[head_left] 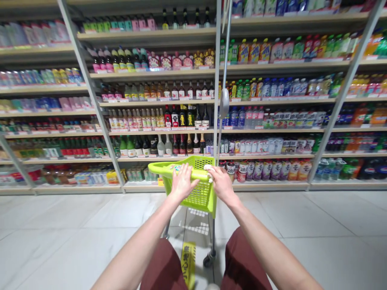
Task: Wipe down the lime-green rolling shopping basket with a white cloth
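- One lime-green shopping cart (202, 196) stands at the centre of the view on the pale tiled floor (317, 217), its basket a plastic mesh with a rounded handle bar.
- Two bare hands rest on that bar: the left hand (182, 182) lies at 9 o'clock of the bar's middle, fingers together and curled over it; the right hand (222, 183) at 3 o'clock, fingers clamped on the bar with a small white thing under them, too small to make out.
- One thin grey pole (223, 80) rises from the cart toward 12 o'clock and is cut off by the top edge.
- One cart wheel (208, 259) shows at 6 o'clock; the others are hidden by the knees.
- One yellow strip (188, 264) with dark characters lies on the floor at 6 o'clock, partly cut off.
- Wooden shelves (157, 74) on grey metal uprights fill the back from 9 to 3 o'clock, packed with bottles (181, 117) too many and too blurred to count.
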Action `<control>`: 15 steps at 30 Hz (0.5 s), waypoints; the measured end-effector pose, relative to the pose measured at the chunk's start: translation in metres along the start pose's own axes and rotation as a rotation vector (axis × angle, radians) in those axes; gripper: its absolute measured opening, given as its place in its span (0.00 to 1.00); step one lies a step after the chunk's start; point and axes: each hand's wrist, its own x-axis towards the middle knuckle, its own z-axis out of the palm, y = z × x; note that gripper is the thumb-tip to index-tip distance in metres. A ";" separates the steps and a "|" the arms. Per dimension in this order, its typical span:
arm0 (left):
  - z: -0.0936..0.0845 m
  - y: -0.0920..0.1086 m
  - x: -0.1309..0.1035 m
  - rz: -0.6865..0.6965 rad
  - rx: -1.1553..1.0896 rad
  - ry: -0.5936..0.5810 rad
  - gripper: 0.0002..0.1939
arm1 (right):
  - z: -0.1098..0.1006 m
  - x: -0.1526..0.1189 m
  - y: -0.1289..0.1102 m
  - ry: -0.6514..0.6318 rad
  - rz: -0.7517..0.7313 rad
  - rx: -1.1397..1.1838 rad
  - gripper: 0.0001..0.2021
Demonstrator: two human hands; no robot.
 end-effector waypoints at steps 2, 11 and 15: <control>0.000 -0.014 -0.001 -0.075 0.033 -0.010 0.29 | 0.001 -0.001 0.006 0.032 0.036 -0.011 0.16; 0.004 -0.002 -0.004 0.014 0.089 -0.101 0.28 | 0.030 0.005 -0.029 0.063 -0.108 0.029 0.20; 0.004 0.006 -0.003 0.037 0.081 -0.106 0.28 | 0.011 -0.001 0.015 0.139 0.014 0.027 0.22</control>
